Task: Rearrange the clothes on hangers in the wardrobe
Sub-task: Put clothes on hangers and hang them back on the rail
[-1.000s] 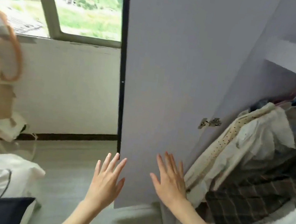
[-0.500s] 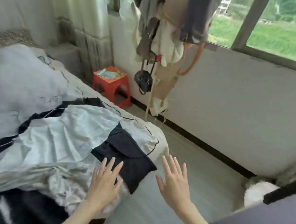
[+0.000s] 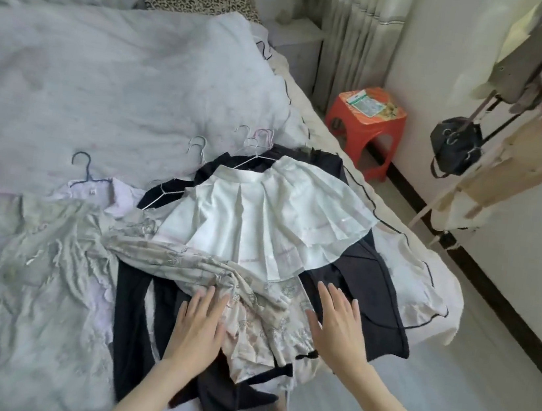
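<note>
Change: view swings from wardrobe to bed.
Left hand: flat, empty, on printed garment.
Right hand: spread, empty.
Method: lift by white hanger.

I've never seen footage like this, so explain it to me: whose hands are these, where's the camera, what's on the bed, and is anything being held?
There is no machine here. The camera sits on a person's head and looks down, so you see their own two hands. The left hand and the right hand are open, fingers spread, reaching over a pile of clothes on a bed. Neither holds anything. On top lies a white pleated skirt, with dark garments under it, and several are on hangers. An orange stool stands beside the bed.
</note>
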Available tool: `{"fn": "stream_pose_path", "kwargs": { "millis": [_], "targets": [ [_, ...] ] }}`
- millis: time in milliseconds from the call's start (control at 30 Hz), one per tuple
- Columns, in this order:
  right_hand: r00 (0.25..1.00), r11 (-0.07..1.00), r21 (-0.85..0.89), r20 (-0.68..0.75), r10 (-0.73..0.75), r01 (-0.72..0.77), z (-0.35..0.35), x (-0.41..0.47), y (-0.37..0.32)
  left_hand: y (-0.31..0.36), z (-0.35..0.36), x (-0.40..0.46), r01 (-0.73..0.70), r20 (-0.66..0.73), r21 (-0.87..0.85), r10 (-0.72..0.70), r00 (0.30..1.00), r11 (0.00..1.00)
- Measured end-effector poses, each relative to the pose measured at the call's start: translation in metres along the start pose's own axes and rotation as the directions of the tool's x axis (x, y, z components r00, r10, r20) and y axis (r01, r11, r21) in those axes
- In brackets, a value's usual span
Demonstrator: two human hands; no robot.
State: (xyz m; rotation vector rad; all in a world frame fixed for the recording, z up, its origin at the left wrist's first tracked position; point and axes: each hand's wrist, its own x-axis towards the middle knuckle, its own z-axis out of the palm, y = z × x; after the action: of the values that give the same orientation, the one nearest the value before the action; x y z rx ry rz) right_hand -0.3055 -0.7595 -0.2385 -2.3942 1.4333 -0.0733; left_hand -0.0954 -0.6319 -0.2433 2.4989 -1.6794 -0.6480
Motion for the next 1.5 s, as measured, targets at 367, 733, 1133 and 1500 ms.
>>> {"fn": "stream_pose_path", "kwargs": {
  "millis": [367, 733, 1133, 1500],
  "targets": [
    [0.984, 0.996, 0.024, 0.155, -0.084, 0.081, 0.025, 0.220, 0.008, -0.031, 0.016, 0.147, 0.194, 0.157, -0.038, -0.186, 0.970, 0.980],
    [0.995, 0.989, -0.103, 0.014, -0.102, 0.103, 0.060, 0.446, 0.002, -0.120, -0.003, 0.327, 0.294, -0.019, -0.051, -0.296, 0.955, 0.954],
    [0.995, 0.995, -0.096, 0.099, 0.005, 0.004, 0.089, 0.528, -0.004, -0.158, -0.018, 0.434, 0.220, -0.255, -0.235, -0.279, 0.926, 0.947],
    [0.988, 0.998, 0.059, -0.147, 0.043, -0.035, 0.039, 0.421, 0.011, -0.116, -0.038, 0.376, 0.290, -0.138, -0.307, -0.343, 0.929, 0.907]
  ]
}}
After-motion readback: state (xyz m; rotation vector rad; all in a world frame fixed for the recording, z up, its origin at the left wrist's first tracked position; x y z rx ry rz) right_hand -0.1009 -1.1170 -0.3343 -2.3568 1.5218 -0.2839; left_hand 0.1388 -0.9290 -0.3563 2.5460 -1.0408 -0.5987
